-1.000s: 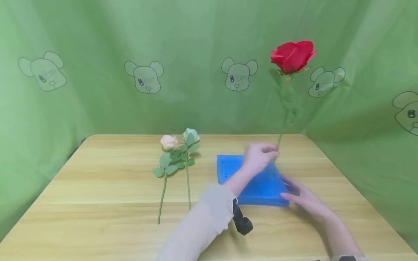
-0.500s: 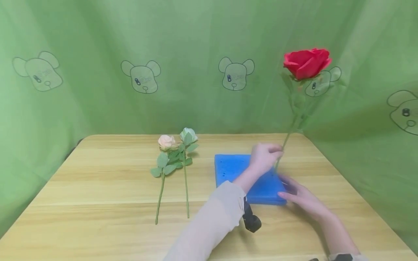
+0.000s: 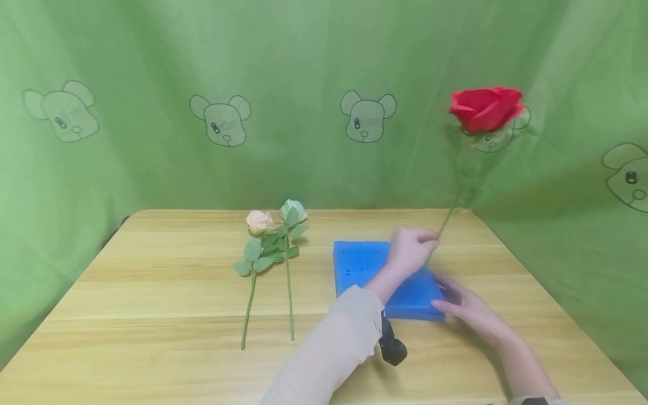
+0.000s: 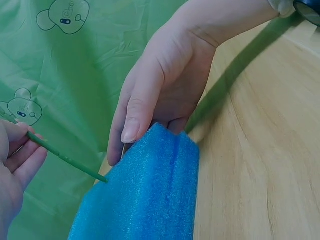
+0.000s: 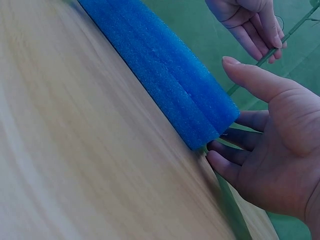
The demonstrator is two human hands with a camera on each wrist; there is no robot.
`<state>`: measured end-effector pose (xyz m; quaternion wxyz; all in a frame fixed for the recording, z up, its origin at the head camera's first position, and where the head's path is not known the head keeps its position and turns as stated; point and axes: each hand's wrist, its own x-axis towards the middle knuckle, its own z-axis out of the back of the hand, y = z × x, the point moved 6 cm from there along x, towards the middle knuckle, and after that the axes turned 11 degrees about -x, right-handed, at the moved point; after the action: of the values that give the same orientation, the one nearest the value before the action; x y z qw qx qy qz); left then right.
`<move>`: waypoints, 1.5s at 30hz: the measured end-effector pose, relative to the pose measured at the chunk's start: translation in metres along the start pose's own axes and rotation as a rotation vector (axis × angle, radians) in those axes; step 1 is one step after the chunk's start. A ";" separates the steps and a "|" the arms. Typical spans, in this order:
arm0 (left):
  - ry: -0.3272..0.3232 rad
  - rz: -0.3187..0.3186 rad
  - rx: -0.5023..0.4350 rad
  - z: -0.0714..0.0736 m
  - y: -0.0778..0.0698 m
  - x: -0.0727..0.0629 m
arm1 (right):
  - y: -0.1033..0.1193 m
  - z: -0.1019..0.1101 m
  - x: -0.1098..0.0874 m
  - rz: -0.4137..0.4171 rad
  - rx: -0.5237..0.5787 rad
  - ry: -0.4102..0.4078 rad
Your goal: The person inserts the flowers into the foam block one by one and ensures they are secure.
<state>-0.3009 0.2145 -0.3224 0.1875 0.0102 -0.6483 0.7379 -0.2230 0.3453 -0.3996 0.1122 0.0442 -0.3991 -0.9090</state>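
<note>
My left hand pinches the green stem of a red rose low down. The flower leans to the right, high above the table. In the left wrist view the stem meets the top of a blue foam block near one corner; how deep it sits I cannot tell. My right hand rests at the block's right end. In the right wrist view its fingers touch or nearly touch the end face of the foam, with the thumb spread apart from it.
A pale pink rose and a whitish-green rose lie side by side on the wooden table, left of the block. Small holes show in the foam's top. A green curtain hangs behind the table.
The red rose has tilted and moved to the right and lower, with my left hand shifting slightly right. My right hand has stayed at the foam's end.
</note>
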 end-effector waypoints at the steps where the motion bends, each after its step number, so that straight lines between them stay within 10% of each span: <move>1: 0.006 -0.006 0.013 -0.001 0.001 0.000 | 0.000 0.000 0.000 0.001 -0.002 -0.001; 29: 0.058 -0.049 0.176 -0.005 0.007 -0.003 | -0.004 0.001 -0.001 0.013 -0.008 -0.017; 45: 0.045 -0.007 0.107 -0.003 0.008 -0.005 | -0.006 0.000 0.001 0.017 0.005 -0.020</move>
<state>-0.2975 0.2153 -0.3316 0.2037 0.0060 -0.6036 0.7708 -0.2250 0.3495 -0.4040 0.1157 0.0320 -0.4026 -0.9075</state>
